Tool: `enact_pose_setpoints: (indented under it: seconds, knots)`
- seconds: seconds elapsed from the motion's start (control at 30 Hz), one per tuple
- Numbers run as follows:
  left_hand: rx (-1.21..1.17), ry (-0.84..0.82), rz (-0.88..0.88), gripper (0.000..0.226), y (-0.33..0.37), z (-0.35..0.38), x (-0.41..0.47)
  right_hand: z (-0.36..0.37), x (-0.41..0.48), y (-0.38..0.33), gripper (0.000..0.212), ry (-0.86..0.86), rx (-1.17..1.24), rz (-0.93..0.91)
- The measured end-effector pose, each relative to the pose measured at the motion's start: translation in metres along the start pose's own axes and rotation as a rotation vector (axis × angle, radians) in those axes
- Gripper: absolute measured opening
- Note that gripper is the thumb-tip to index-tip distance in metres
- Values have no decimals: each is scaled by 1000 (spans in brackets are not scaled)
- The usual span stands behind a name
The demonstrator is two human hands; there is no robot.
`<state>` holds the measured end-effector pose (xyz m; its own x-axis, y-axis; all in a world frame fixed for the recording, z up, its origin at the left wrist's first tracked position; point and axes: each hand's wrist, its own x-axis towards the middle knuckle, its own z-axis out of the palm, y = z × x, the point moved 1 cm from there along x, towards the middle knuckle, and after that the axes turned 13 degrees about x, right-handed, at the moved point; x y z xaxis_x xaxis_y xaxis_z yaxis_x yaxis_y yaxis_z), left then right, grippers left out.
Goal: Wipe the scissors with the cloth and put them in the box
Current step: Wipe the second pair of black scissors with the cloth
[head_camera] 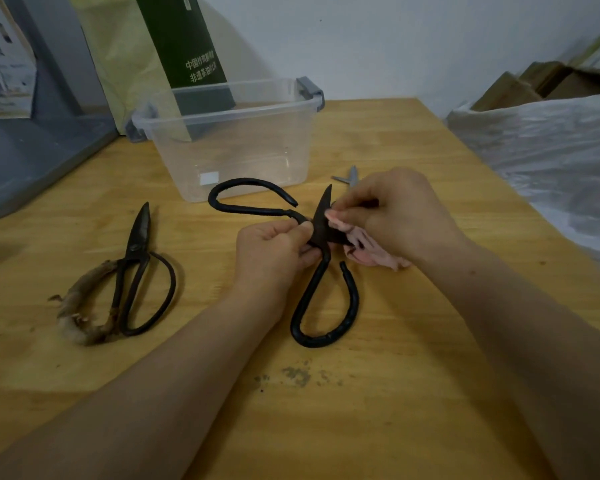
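Left hand (271, 252) mid-table, fingers curled, thumb and fingertips pinching black scissors (257, 209) at the pivot. Right hand (399, 216) just beside it, fingers bent, pinching pink cloth (378, 258) against one blade; rest of cloth bunched under the palm. Both forearms bare, reaching in from bottom edge.

Wooden table (361, 410) filling most of view, light yellow grain, dark smudge patch centre-front. White plastic sheeting (551, 150) crumpled at R edge, cardboard boxes behind it. Grey slab-like unit (32, 157) at L edge. Clear plastic box (229, 150) w/ grey clip handles at back of table, open-topped, small white label low on front wall. Dark green carton (184, 46) w/ white Chinese text upright behind box.

Black scissors spread wide open, just in front of box: one big loop handle twd box, other loop twd camera, one pointed blade sticking up btwn the hands, other blade hidden by cloth and R hand. 2nd pair of dark scissors (137, 244) closed, flat on table well L of hands, tip pointing away, one handle wrapped in frayed brownish rag. Grey metal tips of a 3rd pair (351, 174) peeking out behind R hand, near box corner; rest hidden.
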<state>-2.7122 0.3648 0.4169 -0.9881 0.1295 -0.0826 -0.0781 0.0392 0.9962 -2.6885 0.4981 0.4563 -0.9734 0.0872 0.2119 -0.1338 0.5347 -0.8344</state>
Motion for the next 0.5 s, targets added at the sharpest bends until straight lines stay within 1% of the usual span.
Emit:
enact_pose_setpoints:
  seconds: [0.03, 0.07, 0.1, 0.17, 0.23, 0.3, 0.37, 0.4, 0.47, 0.5]
  knots:
    - [6, 0, 1, 17, -1, 0, 1, 2, -1, -1, 14, 19, 82, -15]
    - [13, -3, 2, 15, -1, 0, 1, 5, 1, -1, 10, -14, 86, -43]
    - [14, -6, 0, 13, -1, -1, 1, 7, 3, -1, 4, -78, 20, -69]
    - [11, -2, -16, 13, -2, -2, 2, 7, 4, -5, 15, -181, -146, -84]
    - [11, 12, -38, 12, -2, -3, 3, 2, 4, -7, 18, -231, -216, -86]
    - [-1, 17, -54, 10, -1, -2, 2, -2, 2, -6, 15, -277, -266, -72]
    - [-2, 10, -49, 11, -1, -1, 2, -4, 1, -3, 7, -261, -266, -54]
    - [0, 4, -38, 14, -1, -1, 2, -3, 2, 0, 4, -212, -234, -62]
    - [5, -10, -15, 17, -1, -1, 2, -2, 3, 2, 3, -83, -76, -104]
    - [8, -14, -8, 18, -1, -1, 2, -1, 3, 2, 3, -74, -16, -120]
